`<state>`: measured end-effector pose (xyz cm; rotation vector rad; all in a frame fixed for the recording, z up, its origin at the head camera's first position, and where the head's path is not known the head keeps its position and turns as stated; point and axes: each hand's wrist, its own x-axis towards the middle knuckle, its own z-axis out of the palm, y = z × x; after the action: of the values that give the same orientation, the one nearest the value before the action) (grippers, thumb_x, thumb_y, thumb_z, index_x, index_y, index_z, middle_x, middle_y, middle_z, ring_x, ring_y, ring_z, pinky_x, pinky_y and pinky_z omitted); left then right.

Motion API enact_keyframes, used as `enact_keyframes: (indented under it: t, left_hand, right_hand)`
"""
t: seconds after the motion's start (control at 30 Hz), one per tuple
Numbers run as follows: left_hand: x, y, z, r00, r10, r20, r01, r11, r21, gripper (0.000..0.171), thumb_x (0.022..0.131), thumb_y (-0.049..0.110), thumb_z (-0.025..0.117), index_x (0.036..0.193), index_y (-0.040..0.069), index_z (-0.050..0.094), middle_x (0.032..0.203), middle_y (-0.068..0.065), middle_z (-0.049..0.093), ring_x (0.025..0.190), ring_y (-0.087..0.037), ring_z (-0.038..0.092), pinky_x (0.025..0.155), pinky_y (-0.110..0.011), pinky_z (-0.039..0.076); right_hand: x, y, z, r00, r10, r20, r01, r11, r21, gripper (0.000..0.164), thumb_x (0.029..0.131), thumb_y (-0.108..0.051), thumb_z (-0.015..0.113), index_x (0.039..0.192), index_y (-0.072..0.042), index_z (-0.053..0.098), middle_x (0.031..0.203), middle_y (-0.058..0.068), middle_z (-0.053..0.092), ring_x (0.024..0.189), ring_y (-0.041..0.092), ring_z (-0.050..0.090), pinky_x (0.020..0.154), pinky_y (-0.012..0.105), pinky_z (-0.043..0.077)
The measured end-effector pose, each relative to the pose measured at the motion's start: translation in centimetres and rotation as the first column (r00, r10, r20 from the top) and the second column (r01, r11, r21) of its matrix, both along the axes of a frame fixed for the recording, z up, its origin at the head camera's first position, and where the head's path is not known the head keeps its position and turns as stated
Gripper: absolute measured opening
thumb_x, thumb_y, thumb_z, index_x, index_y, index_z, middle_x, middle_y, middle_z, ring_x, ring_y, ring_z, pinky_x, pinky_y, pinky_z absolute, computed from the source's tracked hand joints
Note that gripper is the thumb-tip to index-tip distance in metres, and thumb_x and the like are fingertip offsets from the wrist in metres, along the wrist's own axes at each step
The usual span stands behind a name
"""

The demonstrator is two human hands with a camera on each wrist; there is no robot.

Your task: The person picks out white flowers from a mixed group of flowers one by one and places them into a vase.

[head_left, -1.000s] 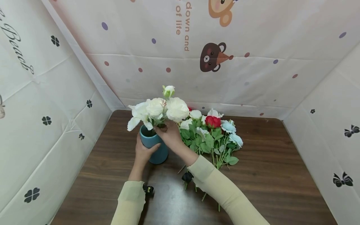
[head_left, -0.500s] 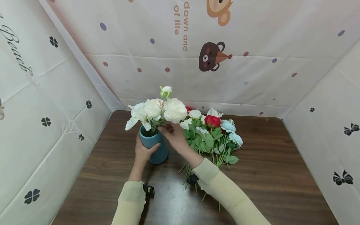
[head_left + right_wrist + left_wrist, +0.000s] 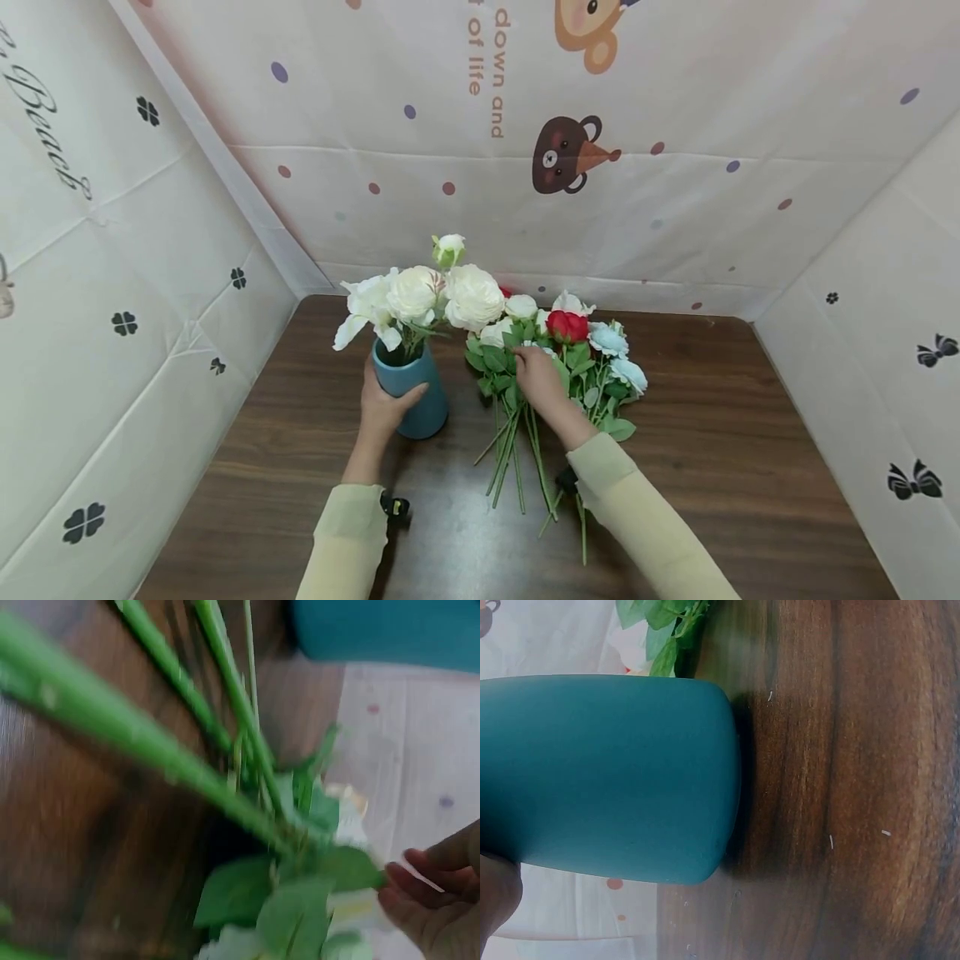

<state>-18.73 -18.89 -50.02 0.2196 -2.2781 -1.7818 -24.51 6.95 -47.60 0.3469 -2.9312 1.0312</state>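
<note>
My left hand (image 3: 382, 408) grips a blue vase (image 3: 424, 408) round its upper part, and the vase stands on the table. Its smooth teal wall (image 3: 615, 776) fills much of the left wrist view. White flowers (image 3: 412, 296) rise from the vase mouth, one large bloom leaning right and a bud on top. My right hand (image 3: 543, 383) is over the pile of loose flowers (image 3: 566, 325), which has red, white and pale blue blooms. In the right wrist view, loosely bent fingertips (image 3: 397, 881) come right at the edge of a green leaf (image 3: 349, 868).
Long green stems (image 3: 517, 467) from the pile point towards the front of the brown wooden table (image 3: 712, 467). Printed white cloth walls (image 3: 675, 225) stand behind the table and at both sides.
My right hand has left the white flowers at the vase mouth and moved right to the loose pile. My left hand stays on the vase.
</note>
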Motion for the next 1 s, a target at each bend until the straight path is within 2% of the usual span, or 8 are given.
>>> enact_keyframes:
  t: [0.1,0.23,0.33,0.5,0.57,0.63,0.73,1.0]
  left_hand:
    - [0.0,-0.1,0.0,1.000,0.003,-0.002,-0.003,1.000,-0.003,0.109,0.075,0.017,0.081,0.162,0.005,0.017,0.160,-0.027,0.035,0.145,-0.046,0.038,0.117,-0.066,0.030]
    - [0.0,0.0,0.0,1.000,0.006,-0.014,-0.006,1.000,0.004,0.106,0.076,0.014,0.081,0.162,0.004,0.019,0.159,-0.027,0.036,0.145,-0.046,0.038,0.117,-0.066,0.030]
    - [0.1,0.1,0.0,1.000,0.008,-0.023,-0.008,1.000,0.001,0.103,0.076,0.012,0.081,0.160,0.003,0.022,0.157,-0.028,0.038,0.143,-0.046,0.040,0.116,-0.065,0.032]
    - [0.1,0.2,0.0,1.000,0.008,-0.029,-0.009,1.000,-0.009,0.102,0.078,0.010,0.081,0.160,0.004,0.022,0.156,-0.027,0.040,0.142,-0.046,0.041,0.116,-0.065,0.033]
    - [0.1,0.2,0.0,1.000,0.010,-0.019,-0.010,1.000,-0.009,0.102,0.078,0.011,0.081,0.161,0.004,0.022,0.157,-0.027,0.040,0.142,-0.046,0.041,0.115,-0.066,0.034]
    - [0.2,0.2,0.1,1.000,0.012,-0.004,-0.012,1.000,-0.010,0.101,0.078,0.011,0.080,0.161,0.004,0.022,0.156,-0.027,0.040,0.141,-0.046,0.042,0.115,-0.067,0.034]
    - [0.2,0.2,0.2,1.000,0.012,0.002,-0.012,1.000,-0.012,0.101,0.079,0.013,0.080,0.160,0.004,0.022,0.155,-0.027,0.041,0.140,-0.046,0.043,0.114,-0.067,0.035]
    - [0.4,0.2,0.1,1.000,0.011,-0.017,-0.011,1.000,-0.018,0.098,0.079,0.011,0.080,0.159,0.003,0.024,0.153,-0.027,0.043,0.138,-0.046,0.045,0.113,-0.068,0.036]
  right_hand:
    - [-0.5,1.3,0.2,0.996,-0.037,0.083,0.033,0.998,0.059,0.033,0.106,-0.008,0.048,0.131,0.005,0.066,0.123,0.024,0.071,0.093,0.032,0.069,0.083,0.044,0.057]
    - [-1.2,2.5,-0.1,0.988,-0.040,0.149,0.018,0.989,0.145,0.030,0.106,-0.006,0.047,0.117,0.005,0.072,0.092,0.022,0.071,0.064,0.018,0.048,0.065,0.033,0.041]
    - [-1.6,3.0,-0.7,0.983,-0.027,0.181,-0.011,0.979,0.204,0.027,0.104,-0.003,0.049,0.108,0.005,0.074,0.091,0.023,0.071,0.068,0.021,0.054,0.066,0.034,0.042]
    - [-2.1,3.0,-1.6,0.986,-0.028,0.163,-0.011,0.973,0.231,0.024,0.102,-0.005,0.057,0.115,0.003,0.075,0.117,0.022,0.074,0.104,0.036,0.071,0.084,0.044,0.058]
    - [-2.4,2.8,-1.8,0.987,-0.049,0.156,0.010,0.971,0.237,0.021,0.102,-0.008,0.059,0.106,0.002,0.077,0.105,0.020,0.076,0.093,0.032,0.071,0.075,0.040,0.057]
    - [-2.7,2.6,-1.9,0.983,-0.078,0.164,0.035,0.968,0.249,0.024,0.101,-0.012,0.060,0.084,-0.001,0.072,0.081,0.013,0.069,0.072,0.023,0.062,0.063,0.034,0.048]
    - [-3.3,2.2,-1.9,0.971,-0.112,0.210,0.054,0.963,0.266,0.043,0.101,-0.016,0.060,0.061,-0.012,0.047,0.060,0.001,0.042,0.059,0.016,0.037,0.056,0.031,0.030]
    - [-4.3,2.1,-2.0,0.948,-0.120,0.295,0.080,0.986,0.144,0.051,0.094,-0.007,0.057,0.051,-0.019,0.032,0.052,-0.006,0.019,0.052,0.012,0.018,0.052,0.026,0.022]
